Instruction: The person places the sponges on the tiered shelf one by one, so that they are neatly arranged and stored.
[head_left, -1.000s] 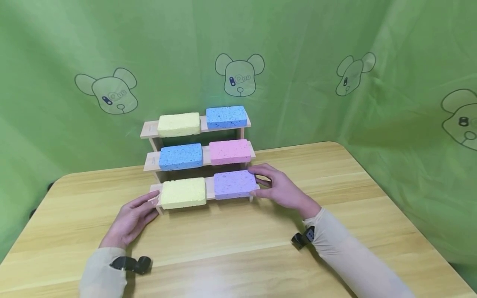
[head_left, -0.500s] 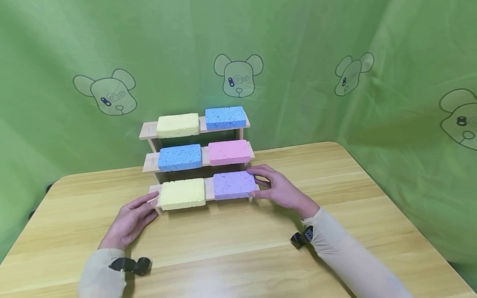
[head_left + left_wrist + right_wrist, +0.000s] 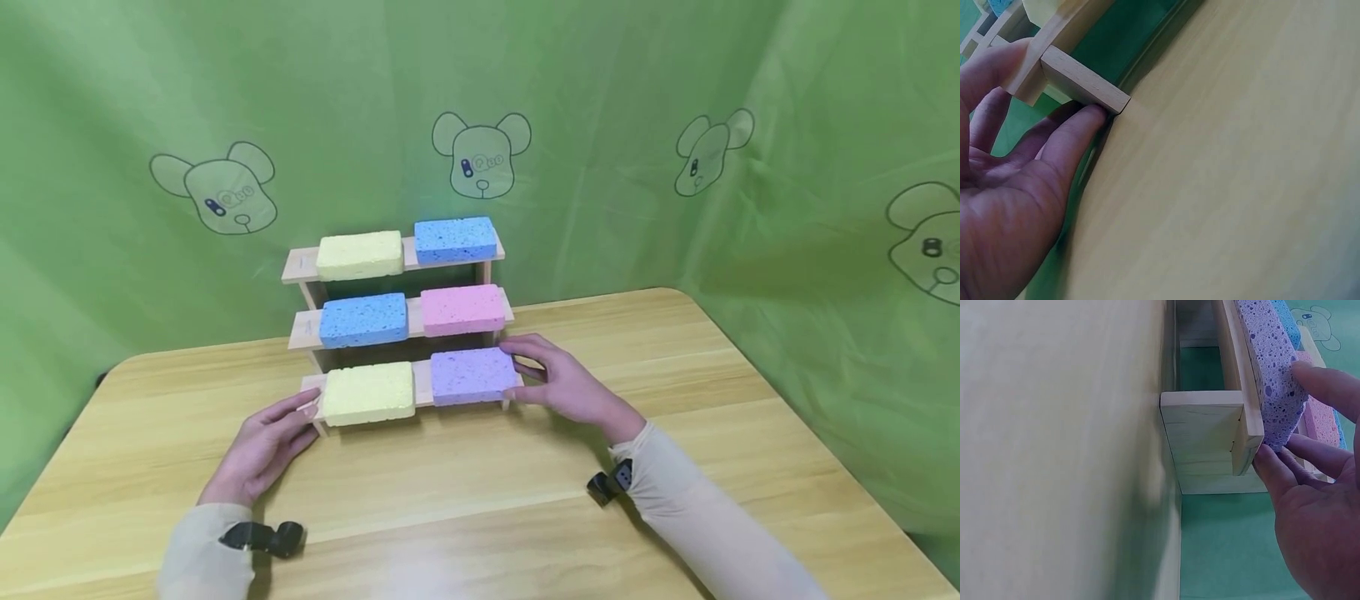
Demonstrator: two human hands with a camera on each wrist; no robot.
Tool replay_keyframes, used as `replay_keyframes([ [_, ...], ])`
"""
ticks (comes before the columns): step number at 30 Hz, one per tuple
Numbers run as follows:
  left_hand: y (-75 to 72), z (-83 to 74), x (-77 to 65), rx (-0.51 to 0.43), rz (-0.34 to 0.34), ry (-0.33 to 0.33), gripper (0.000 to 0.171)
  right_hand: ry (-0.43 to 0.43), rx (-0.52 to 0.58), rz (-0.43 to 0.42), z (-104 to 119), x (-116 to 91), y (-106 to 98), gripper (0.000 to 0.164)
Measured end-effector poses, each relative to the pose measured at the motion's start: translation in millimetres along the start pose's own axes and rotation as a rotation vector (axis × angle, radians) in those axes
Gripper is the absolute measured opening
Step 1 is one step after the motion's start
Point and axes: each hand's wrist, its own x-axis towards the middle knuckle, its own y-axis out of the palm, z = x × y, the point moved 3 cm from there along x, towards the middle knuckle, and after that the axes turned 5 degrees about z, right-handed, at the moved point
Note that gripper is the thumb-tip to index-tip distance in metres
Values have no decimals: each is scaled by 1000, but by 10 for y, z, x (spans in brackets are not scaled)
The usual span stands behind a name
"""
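Observation:
A three-tier wooden rack (image 3: 422,382) stands on the table with two sponges on each tier. On its bottom tier lie a pale yellow sponge (image 3: 369,393) and a purple sponge (image 3: 473,376). My left hand (image 3: 264,443) grips the left end of that tier, thumb at the board and fingers against the leg (image 3: 1082,78). At the other end, my right hand (image 3: 572,386) holds the right side of the purple sponge (image 3: 1272,375) between thumb and fingers, with fingertips right at the board's end. The middle tier bears a blue sponge (image 3: 363,320) and a pink sponge (image 3: 462,310).
Another yellow sponge (image 3: 360,255) and a blue sponge (image 3: 455,240) lie on the top tier. Behind the rack hangs a green curtain (image 3: 600,225) with printed mouse heads. The wooden table (image 3: 450,500) extends in front and to both sides.

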Motion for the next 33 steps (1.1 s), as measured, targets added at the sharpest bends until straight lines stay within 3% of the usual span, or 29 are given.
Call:
replay_keyframes([
  [26, 8, -32, -3, -39, -1, -4, 23, 5, 33, 1, -2, 0, 12, 71],
  [33, 4, -108, -33, 50, -12, -9, 26, -8, 28, -29, 30, -53, -26, 65],
])
